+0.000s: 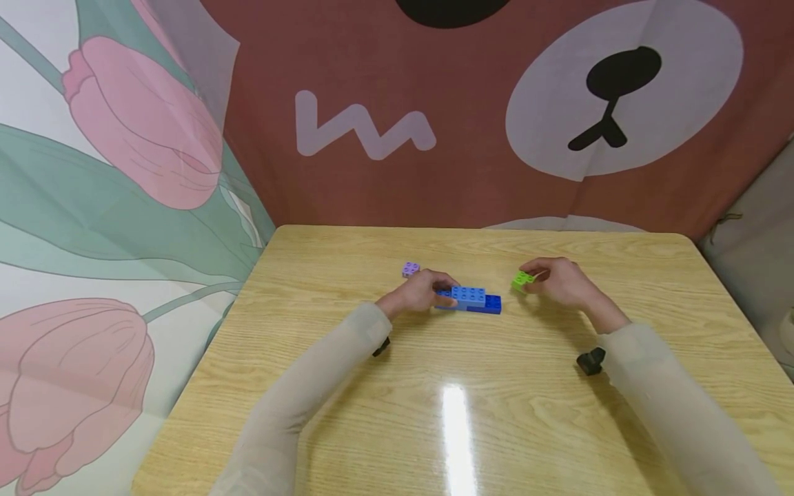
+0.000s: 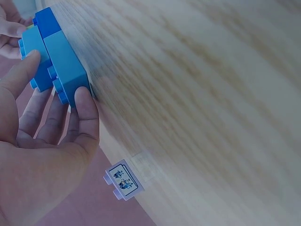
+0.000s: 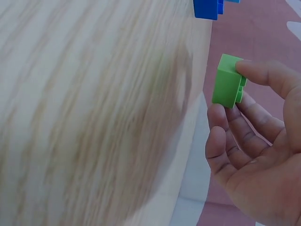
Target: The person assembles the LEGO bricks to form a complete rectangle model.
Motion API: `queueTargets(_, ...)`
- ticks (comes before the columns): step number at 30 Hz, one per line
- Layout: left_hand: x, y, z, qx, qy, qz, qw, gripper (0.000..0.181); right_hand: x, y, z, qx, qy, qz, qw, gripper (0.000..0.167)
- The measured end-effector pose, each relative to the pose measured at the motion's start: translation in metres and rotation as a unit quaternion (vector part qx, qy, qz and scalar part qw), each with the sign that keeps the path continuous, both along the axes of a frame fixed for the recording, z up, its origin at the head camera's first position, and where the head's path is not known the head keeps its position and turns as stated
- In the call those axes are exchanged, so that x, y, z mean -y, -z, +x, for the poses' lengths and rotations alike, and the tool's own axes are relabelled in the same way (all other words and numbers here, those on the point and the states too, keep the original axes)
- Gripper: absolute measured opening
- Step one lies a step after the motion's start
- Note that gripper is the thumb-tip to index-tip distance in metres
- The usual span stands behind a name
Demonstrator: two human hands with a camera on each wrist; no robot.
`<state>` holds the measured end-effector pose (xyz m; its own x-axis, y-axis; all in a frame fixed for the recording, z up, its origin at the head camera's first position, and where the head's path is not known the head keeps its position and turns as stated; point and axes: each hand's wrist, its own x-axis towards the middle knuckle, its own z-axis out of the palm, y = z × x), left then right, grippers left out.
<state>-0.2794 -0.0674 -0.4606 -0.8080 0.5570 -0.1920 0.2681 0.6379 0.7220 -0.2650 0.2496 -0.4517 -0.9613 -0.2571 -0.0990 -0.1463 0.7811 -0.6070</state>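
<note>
Head cam, L to R: lilac brick (image 1: 411, 269) sits on the bench (image 1: 527, 413) just beyond the L hand (image 1: 422, 293), apart from the other bricks, so that pc isn't joined yet. L hand's grip is closed, thumb & fingers round the left part of the blue stack (image 1: 477, 300), which looks to be resting on the bench. Up top there's the light blue brick (image 1: 469, 295), seated on the dark blue base (image 1: 493, 304), which shows past it at both ends; base is prob. 2 bricks end to end, but fingers hide the joint. That part of the build looks done. Farther R, w/ a gap btwn it & the stack, is the green brick (image 1: 522, 281); R hand (image 1: 561, 282) has its grip closed on it, thumb vs. fingers, & per R wrist cam it seems held clear of the bench. Like the lilac pc, it's unattached, so by my read those 2 small bricks are what's left.
</note>
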Motion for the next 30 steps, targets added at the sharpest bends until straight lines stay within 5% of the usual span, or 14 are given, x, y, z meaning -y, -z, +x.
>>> queueTargets(30,0.001,0.002,-0.001,-0.005,0.002,-0.004,1.0,0.033,0.026,-0.01,0.009,-0.016,-0.077,-0.019,0.9967,0.04)
